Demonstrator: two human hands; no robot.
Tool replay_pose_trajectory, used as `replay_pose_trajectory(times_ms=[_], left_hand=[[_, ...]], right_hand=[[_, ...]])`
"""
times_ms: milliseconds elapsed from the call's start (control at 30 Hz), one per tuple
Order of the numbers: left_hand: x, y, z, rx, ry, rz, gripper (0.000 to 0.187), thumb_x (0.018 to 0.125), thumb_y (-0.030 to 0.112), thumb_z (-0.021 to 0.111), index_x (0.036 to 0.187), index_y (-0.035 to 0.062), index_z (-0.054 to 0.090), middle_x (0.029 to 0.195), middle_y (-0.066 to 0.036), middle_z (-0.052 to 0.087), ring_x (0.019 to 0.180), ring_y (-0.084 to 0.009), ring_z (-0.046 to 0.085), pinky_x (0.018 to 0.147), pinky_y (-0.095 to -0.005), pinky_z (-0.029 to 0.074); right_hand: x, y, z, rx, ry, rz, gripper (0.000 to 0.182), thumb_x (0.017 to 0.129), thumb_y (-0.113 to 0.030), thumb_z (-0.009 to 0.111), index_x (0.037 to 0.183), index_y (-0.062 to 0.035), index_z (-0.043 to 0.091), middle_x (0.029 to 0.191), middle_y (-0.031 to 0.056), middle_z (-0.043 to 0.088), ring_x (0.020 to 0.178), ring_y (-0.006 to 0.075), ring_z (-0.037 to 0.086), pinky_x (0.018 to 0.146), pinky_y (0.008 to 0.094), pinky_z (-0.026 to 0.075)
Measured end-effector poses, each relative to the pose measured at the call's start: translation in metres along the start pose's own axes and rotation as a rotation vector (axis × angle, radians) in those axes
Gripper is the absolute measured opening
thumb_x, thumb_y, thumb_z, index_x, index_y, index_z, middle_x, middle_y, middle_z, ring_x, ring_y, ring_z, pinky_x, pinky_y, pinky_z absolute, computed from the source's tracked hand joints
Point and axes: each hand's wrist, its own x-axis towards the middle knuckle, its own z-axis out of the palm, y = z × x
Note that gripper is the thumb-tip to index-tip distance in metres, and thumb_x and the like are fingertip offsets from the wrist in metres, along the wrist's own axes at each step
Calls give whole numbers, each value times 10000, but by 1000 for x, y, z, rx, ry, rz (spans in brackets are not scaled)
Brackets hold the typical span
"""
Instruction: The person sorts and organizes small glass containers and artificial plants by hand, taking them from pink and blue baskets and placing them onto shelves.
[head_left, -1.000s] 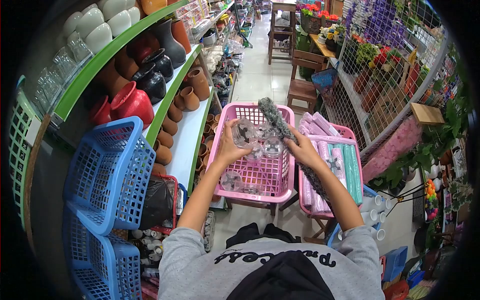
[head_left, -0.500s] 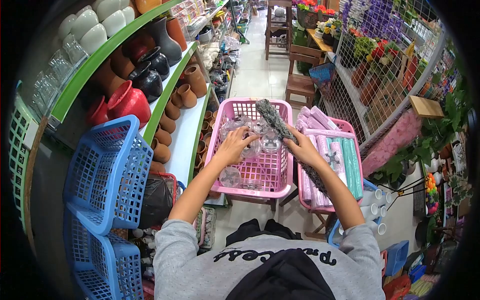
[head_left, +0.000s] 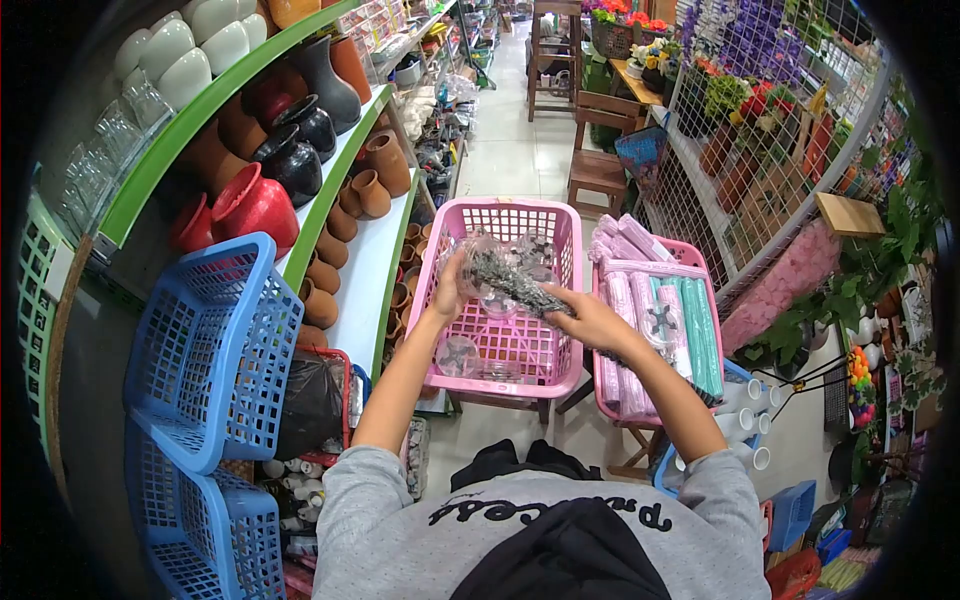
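My right hand (head_left: 592, 322) is closed round the near part of a long, dark grey fuzzy bundle (head_left: 512, 282). The bundle slants over a pink plastic basket (head_left: 572, 345), its near end running under my right forearm. At its far end my left hand (head_left: 449, 290) is closed on it, the fingertips partly hidden behind the bundle and some clear plastic. Inside the basket lie several clear round plastic pieces (head_left: 458, 355) with dark star-shaped centres, some of them under the bundle.
Right beside it, a second pink basket (head_left: 716, 300) holds wrapped pink and teal bundles (head_left: 700, 322). Stacked blue baskets (head_left: 215, 350) stand at the left, before shelves of clay pots (head_left: 372, 192). A wooden chair (head_left: 598, 160) and a wire rack (head_left: 765, 130) stand ahead.
The bundle's far end has swung left and down over the basket, with my right hand still on it. My left hand has moved from the clear plastic pieces to the bundle's far end.
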Motion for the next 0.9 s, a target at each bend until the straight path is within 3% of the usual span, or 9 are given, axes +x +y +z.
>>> replay_pose_trajectory(times_ms=[133,200,233,300,333,433,567,767,900], left_hand=[[4,0,-4,42,-60,15,617,932,431,377,1459,137,244,1386,-61,420,1196,-215,467,974,-390,412],[7,4,-13,147,-17,63,635,908,421,388,1465,161,229,1342,-55,453,1160,-196,487,949,-406,444],[10,4,-19,149,-17,64,635,908,421,388,1465,161,229,1342,-55,453,1160,-196,487,949,-406,444],[12,6,-22,260,-139,157,636,896,376,412,1463,145,239,1309,-60,473,1126,-187,499,938,-392,448],[11,7,-19,292,-136,204,634,896,359,419,1461,131,242,1300,-67,482,1133,-186,498,945,-372,442],[2,19,-12,92,-85,152,610,895,276,436,1433,34,281,1299,-101,488,1153,-191,479,996,-302,352],[5,22,-14,215,-97,162,623,894,328,422,1460,138,244,1261,-66,510,1128,-190,505,949,-371,438],[14,17,-2,170,-115,163,630,886,313,426,1457,119,244,1299,-75,493,1143,-198,509,965,-363,424],[14,23,-2,242,-154,250,579,881,219,429,1425,55,320,1217,-86,528,1064,-166,519,935,-288,405]], right_hand=[[6,0,7,75,91,102,514,857,-248,559,1342,-126,444,927,284,627,866,399,629,826,416,485],[7,17,19,9,33,-262,504,845,-230,549,1330,-127,457,838,244,641,795,400,625,775,445,495],[5,4,11,9,34,-263,504,845,-230,549,1330,-127,457,838,244,641,795,400,625,775,445,495],[-3,-17,-8,-277,-92,26,500,830,-190,536,1321,-131,465,777,223,639,752,394,624,739,464,496],[1,1,-4,-353,23,-16,511,850,-173,541,1351,-193,440,761,238,616,702,407,606,693,476,481],[3,5,-22,-302,166,170,502,825,-180,537,1322,-155,467,799,242,635,760,390,630,728,473,495],[-3,-7,-24,-88,143,75,519,831,-173,545,1340,-205,450,800,246,629,771,396,628,733,470,495],[1,-12,4,-329,279,-14,536,811,-138,535,1335,-220,454,840,211,644,757,388,627,708,489,497],[-5,-14,-11,-277,-10,-49,533,802,-134,539,1325,-209,473,806,221,638,740,386,624,712,480,498]])
